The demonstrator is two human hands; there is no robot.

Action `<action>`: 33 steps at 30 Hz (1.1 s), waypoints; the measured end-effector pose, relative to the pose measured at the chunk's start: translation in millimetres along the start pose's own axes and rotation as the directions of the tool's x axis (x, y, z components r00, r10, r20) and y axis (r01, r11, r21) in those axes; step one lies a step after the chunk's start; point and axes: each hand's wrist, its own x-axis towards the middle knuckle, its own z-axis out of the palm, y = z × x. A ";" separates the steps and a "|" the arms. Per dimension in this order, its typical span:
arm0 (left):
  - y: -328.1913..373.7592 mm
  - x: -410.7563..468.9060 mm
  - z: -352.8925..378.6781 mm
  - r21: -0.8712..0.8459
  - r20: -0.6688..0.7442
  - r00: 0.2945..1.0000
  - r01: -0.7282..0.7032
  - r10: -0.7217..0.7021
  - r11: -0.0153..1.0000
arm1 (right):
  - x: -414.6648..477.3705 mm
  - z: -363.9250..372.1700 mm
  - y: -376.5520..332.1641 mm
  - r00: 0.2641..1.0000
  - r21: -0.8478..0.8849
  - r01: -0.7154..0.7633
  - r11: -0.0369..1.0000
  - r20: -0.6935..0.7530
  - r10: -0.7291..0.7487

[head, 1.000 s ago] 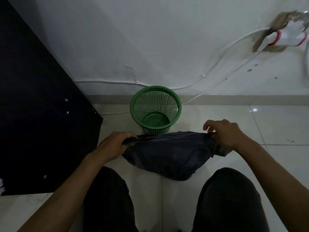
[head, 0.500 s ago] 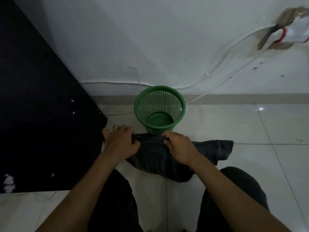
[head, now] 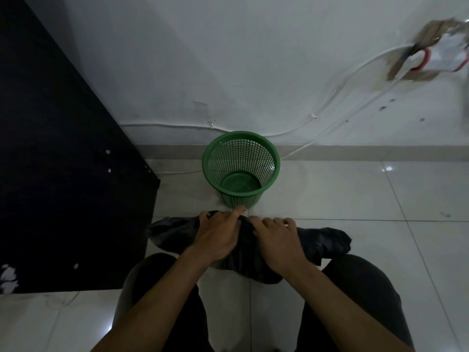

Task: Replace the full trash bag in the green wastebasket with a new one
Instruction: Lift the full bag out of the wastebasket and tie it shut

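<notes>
A green mesh wastebasket (head: 275,161) stands on the tiled floor against the wall, with no bag inside and its bottom showing. In front of it lies a black full trash bag (head: 327,241), its two corners spreading left and right. My left hand (head: 218,233) and my right hand (head: 275,237) sit side by side on the middle of the bag's top edge, fingers curled into the gathered plastic. The bag's middle is hidden under my hands.
A black panel (head: 63,174) fills the left side down to the floor. White cables (head: 330,107) run along the wall behind the basket to a wall box (head: 436,52) at the upper right. My knees in dark trousers (head: 365,288) are below the bag.
My hands came together from the bag's far ends to its middle, bunching the top edge. The bag's corners now stick out on both sides.
</notes>
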 end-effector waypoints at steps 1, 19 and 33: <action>0.5 -1.9 0.9 0.034 -0.018 1.000 0.001 0.000 0.999 | 1.3 1.6 0.8 1.000 0.018 -0.019 1.000 0.017 0.019; 16.6 -18.8 17.0 0.244 -0.231 0.963 -0.080 0.138 0.966 | 23.9 -22.6 15.3 0.954 0.438 -0.194 0.878 0.292 0.065; 10.6 -27.0 3.2 0.238 -0.237 0.964 -0.060 0.118 0.969 | 17.0 -28.1 -1.5 0.998 0.296 -0.014 0.955 -0.051 0.030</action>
